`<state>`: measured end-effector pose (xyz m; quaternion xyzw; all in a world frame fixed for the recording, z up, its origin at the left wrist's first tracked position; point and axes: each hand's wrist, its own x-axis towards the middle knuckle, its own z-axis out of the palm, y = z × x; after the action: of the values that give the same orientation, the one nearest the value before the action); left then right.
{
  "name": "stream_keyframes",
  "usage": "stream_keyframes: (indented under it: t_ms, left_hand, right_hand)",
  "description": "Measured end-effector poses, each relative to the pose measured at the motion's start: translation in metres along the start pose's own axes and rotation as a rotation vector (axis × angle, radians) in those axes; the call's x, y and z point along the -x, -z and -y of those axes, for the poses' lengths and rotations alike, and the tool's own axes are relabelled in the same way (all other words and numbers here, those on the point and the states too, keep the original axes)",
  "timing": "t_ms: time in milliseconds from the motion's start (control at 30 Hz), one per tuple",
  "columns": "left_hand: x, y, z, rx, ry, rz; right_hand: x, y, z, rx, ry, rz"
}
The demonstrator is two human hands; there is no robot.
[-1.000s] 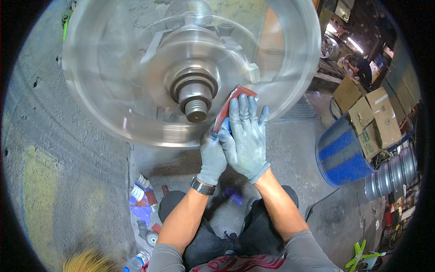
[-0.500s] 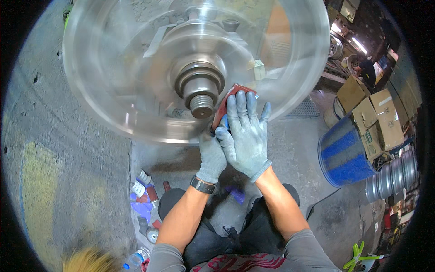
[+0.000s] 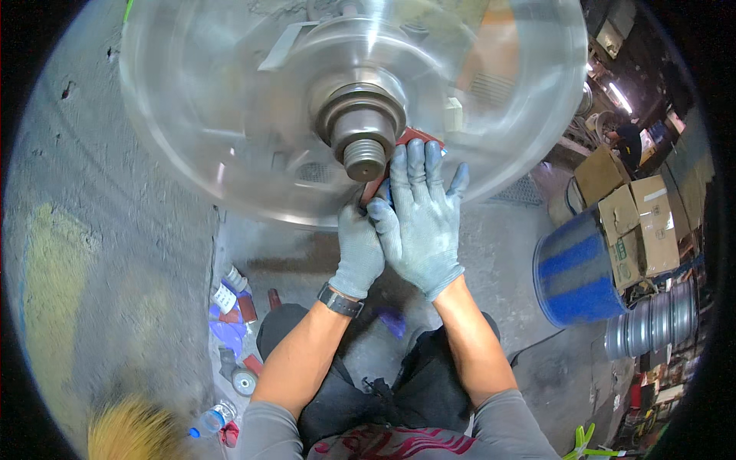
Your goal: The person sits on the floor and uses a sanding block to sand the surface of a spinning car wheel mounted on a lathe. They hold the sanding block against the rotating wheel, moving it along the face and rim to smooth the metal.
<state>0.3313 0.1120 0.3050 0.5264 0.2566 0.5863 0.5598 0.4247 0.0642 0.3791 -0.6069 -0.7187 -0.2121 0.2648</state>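
Observation:
A large silvery wheel (image 3: 195, 165), blurred as if spinning, fills the upper middle around a threaded metal spindle (image 3: 363, 158). My right hand (image 3: 422, 234), in a grey glove, lies with its fingers stretched over a reddish-brown sheet of sandpaper (image 3: 418, 137), keeping it against the wheel's face just right of the spindle. Below the sheet's lower end, my gloved left hand (image 3: 358, 251) is closed on it, its fingertips mostly hidden. The two hands touch at the thumbs. A small blue piece shows between them, too covered to make out.
Right stands a blue drum (image 3: 576, 268) with cardboard boxes (image 3: 648, 226) over it and stacked metal rims (image 3: 655, 318) beside it. Lower left lie sandpaper scraps (image 3: 247, 309), a small disc (image 3: 244, 381), a plastic bottle (image 3: 212, 420) and a yellow-bristled brush (image 3: 132, 429). Another person (image 3: 627, 144) is far right.
The wheel and spindle now sit further right and slightly higher in the picture. My hands keep their hold on the sandpaper, now closer under the spindle, with less of the sheet showing.

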Motion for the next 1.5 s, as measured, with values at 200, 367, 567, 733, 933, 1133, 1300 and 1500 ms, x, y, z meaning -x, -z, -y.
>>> stream_keyframes:
  t_ms: [200,367,567,733,933,1133,1300,1500]
  left_hand:
    - [0.0,0.009,0.008,0.443,0.173,-0.014]
    - [0.009,-0.014,-0.029,0.395,0.211,-0.157]
    - [0.003,0.001,-0.026,0.377,0.196,-0.075]
    - [-0.002,0.005,-0.039,0.274,0.194,-0.033]
    - [-0.005,0.007,-0.043,0.243,0.11,-0.036]
    - [-0.006,0.009,-0.045,0.199,0.157,-0.011]
    - [-0.005,0.008,-0.042,0.235,0.113,-0.012]
    - [-0.005,0.009,-0.042,0.234,0.119,-0.042]
  right_hand:
    - [-0.003,0.002,0.004,0.004,0.009,0.019]
    - [-0.001,0.006,0.003,0.052,-0.002,0.04]
    - [0.002,0.019,-0.005,0.09,0.095,0.011]
    - [-0.007,0.019,-0.016,0.201,0.193,0.01]
    - [-0.011,0.023,-0.021,0.282,0.274,0.099]
    - [-0.017,0.028,-0.022,0.259,0.319,0.035]
    - [-0.021,0.03,-0.021,0.296,0.385,0.061]
    - [-0.024,0.029,-0.021,0.259,0.405,0.065]
